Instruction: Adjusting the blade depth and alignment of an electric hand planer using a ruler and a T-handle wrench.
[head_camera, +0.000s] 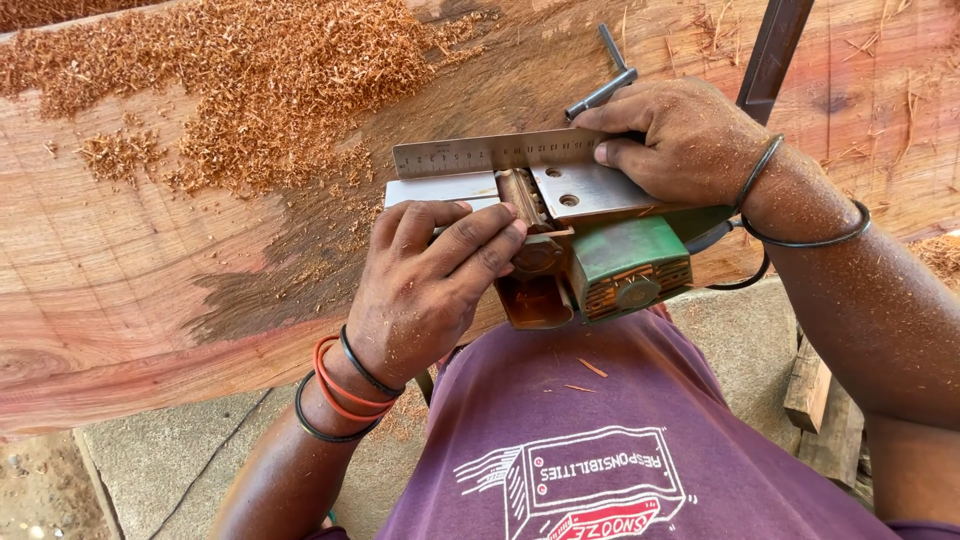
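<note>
A purple printed T-shirt (610, 440) fills the bottom of the view, flecked with a few wood slivers. Just above it, an electric hand planer (590, 240) lies upside down at the near edge of a large reddish timber slab (150, 260), its flat metal sole plate facing up and its green motor housing toward the person.

The left hand (425, 285), wearing red and black bands at the wrist, curls over the planer's near side, with its fingers bent and its fingertips (505, 235) resting by the cutter drum between the two halves of the sole. The right hand (680, 140), with black bands at the wrist, presses down on a steel ruler (490, 155) laid on edge along the far side of the sole plate; its fingers are closed over the ruler's right end and the plate beneath.

A T-shaped metal wrench (605, 85) lies on the slab just beyond the right hand's knuckles. A thick spread of reddish wood shavings (270, 80) covers the slab's upper left. A dark metal bar (770, 50) slants down at the upper right. Below the slab, the concrete floor (150, 460) shows.
</note>
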